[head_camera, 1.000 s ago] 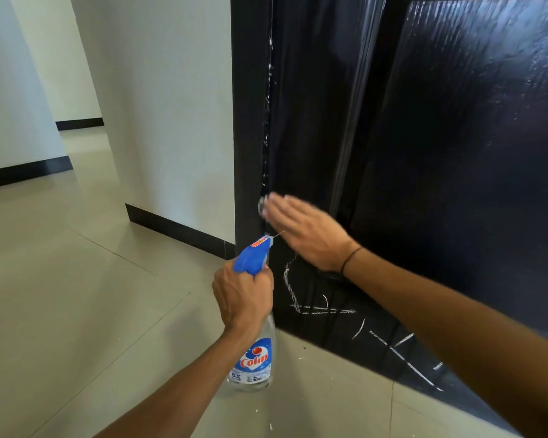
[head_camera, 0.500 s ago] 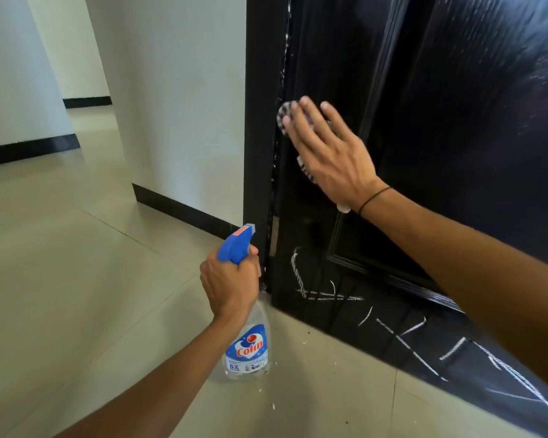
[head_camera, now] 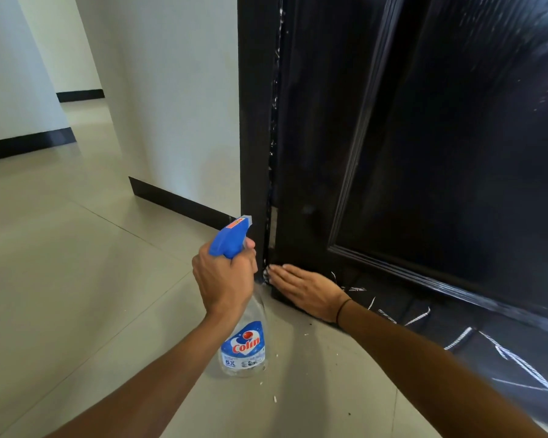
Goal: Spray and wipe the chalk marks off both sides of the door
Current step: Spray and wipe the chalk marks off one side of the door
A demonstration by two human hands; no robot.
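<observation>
In the head view, the left hand (head_camera: 223,281) gripped the neck of the spray bottle (head_camera: 243,346), fingers curled round it under the blue trigger head (head_camera: 230,237), nozzle pointing toward the door edge. The bottle hung just above the floor (head_camera: 76,295), or stood on it; I could not tell which. The right hand (head_camera: 307,290) lay flat against the bottom corner of the dark door (head_camera: 456,153), fingers straight and pressed together. A scrap of cloth (head_camera: 267,274) showed at the fingertips, mostly hidden under the palm. White chalk marks (head_camera: 469,339) ran along the door's bottom rail to the right of the wrist. White crumbs (head_camera: 275,398) lay on the floor near the bottle.
</observation>
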